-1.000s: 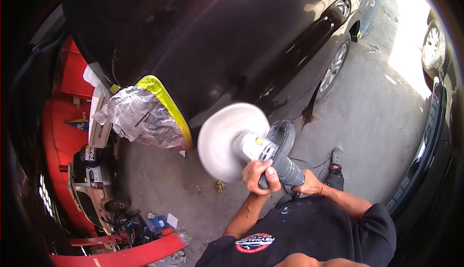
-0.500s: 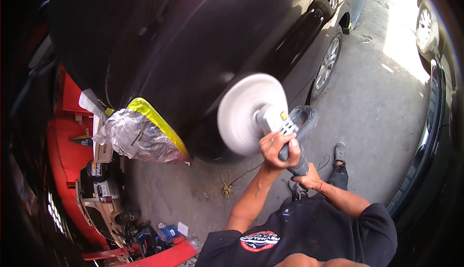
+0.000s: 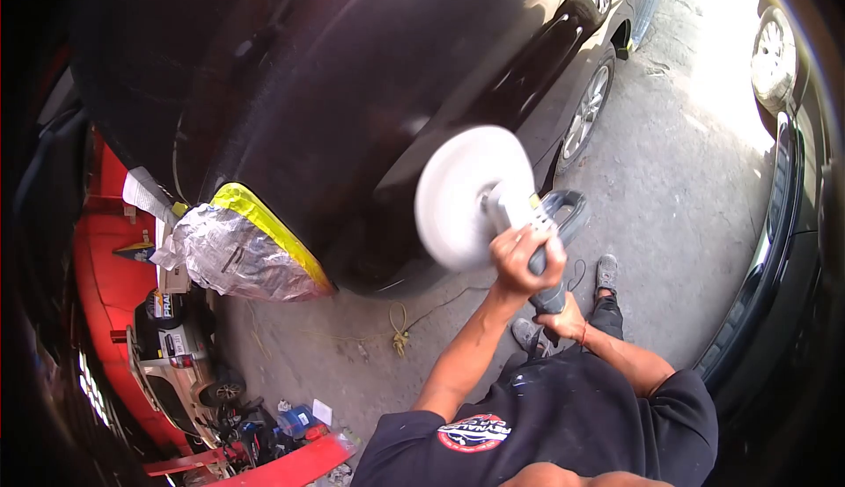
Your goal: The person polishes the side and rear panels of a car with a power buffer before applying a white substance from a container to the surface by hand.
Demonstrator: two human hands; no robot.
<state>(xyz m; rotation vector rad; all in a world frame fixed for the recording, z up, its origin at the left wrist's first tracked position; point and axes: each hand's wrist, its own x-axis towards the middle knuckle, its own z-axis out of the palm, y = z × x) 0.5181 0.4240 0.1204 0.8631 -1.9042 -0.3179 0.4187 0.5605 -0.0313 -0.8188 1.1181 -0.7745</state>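
A polisher (image 3: 510, 207) with a blurred round white pad (image 3: 466, 192) is against or just over the side of a dark car (image 3: 352, 126). My left hand (image 3: 526, 260) wraps round its front handle, close behind the polisher's head. Farther back, my right hand (image 3: 563, 320) is closed on the rear of the grey body, with a red string at the wrist. Crumpled masking paper (image 3: 238, 254) edged with yellow tape (image 3: 268, 223) covers the car's lamp area to the left. Contact between pad and paint cannot be made out.
A yellowish cord (image 3: 399, 333) lies on the concrete floor (image 3: 651, 179) beside my feet. Another vehicle (image 3: 757, 284) stands at the right. Red metalwork (image 3: 106, 249), a pale vehicle (image 3: 176, 355) and a blue container (image 3: 297, 419) are at the left and lower left.
The polisher and both hands have moved a little to the right along the car. The masked lamp and background have shifted left in the view.
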